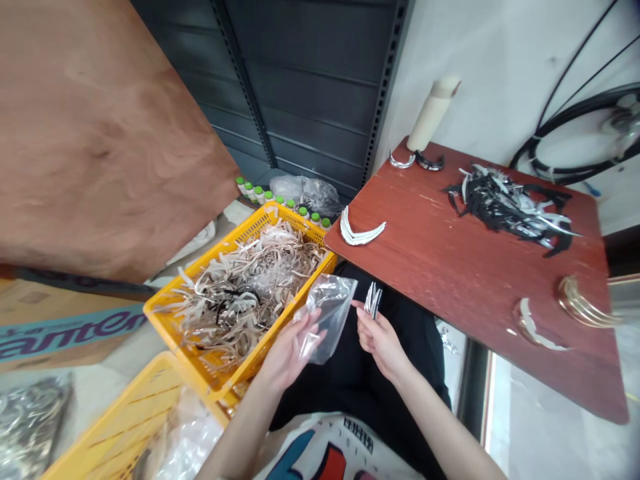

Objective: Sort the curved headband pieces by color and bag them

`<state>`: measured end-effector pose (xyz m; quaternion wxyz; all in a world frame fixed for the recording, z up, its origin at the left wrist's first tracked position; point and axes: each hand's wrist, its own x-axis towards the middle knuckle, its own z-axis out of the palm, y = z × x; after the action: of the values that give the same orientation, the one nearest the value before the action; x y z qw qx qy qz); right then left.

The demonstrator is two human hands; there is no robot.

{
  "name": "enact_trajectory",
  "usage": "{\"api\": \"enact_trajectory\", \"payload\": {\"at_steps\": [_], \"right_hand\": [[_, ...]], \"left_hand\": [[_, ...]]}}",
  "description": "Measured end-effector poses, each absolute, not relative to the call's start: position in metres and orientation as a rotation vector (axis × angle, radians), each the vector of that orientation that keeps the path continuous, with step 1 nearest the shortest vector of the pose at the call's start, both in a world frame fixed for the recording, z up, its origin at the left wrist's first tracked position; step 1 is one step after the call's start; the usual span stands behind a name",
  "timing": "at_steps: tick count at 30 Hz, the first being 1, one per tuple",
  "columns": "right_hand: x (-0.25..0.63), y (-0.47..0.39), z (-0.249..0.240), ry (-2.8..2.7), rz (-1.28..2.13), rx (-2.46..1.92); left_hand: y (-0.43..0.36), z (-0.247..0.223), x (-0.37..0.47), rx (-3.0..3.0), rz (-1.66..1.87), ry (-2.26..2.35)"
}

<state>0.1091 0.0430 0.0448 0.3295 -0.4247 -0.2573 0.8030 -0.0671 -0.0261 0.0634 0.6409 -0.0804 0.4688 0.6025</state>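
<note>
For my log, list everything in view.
Bag: one, clear, centre
Strips: several, silver, centre
Baskets: two visible, yellow, left
Tangled strips: many, mostly beige, basket
Table: one, reddish, right
Strip pile: one, black and silver, table
Curved pieces: several, mixed, table
Roll: one, cream, table
Bottles: several, green caps, behind basket
Cable: one, black, wall
Shelf: one, grey, back
Board: one, brown, upper left
Box: one, brown, left
Left hand: one, holding bag
Right hand: one, holding strips

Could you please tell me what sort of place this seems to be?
Probably a workshop or packing area: a yellow crate heaped with thin strips, a reddish table bearing dark and silvery strips, and a clear bag in the left hand.
</note>
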Motion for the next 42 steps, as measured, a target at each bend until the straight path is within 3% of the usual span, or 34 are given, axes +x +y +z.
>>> {"api": "enact_trajectory", "payload": {"at_steps": [6,12,19,25,28,32,42], "right_hand": [[0.11,0.032,0.04,-0.415,2.28,-1.025],[0.129,0.027,0.045,-0.263,2.179,-1.04],[0.127,0.017,0.035,-0.552,1.926,-1.243],[0.119,0.013,0.029,-0.554,1.843,-1.305],[0.113,0.012,0.036,-0.563,1.842,-1.302],[0.107,0.012,0.045,-0.554,1.878,-1.293],[0.118,0.017,0.04,-0.975,1.617,-1.383]], "left_hand": [[-0.028,0.082,-0.046,0.005,1.389,0.865],[-0.019,0.049,-0.053,0.329,1.542,1.2],[-0.016,0.004,-0.059,0.625,1.463,1.504],[-0.019,0.019,-0.043,1.358,1.363,2.198],[-0.024,0.047,-0.026,1.705,1.143,2.008],[-0.024,0.07,-0.016,1.712,0.953,1.631],[-0.025,0.057,-0.021,2.023,0.771,1.809]]}}
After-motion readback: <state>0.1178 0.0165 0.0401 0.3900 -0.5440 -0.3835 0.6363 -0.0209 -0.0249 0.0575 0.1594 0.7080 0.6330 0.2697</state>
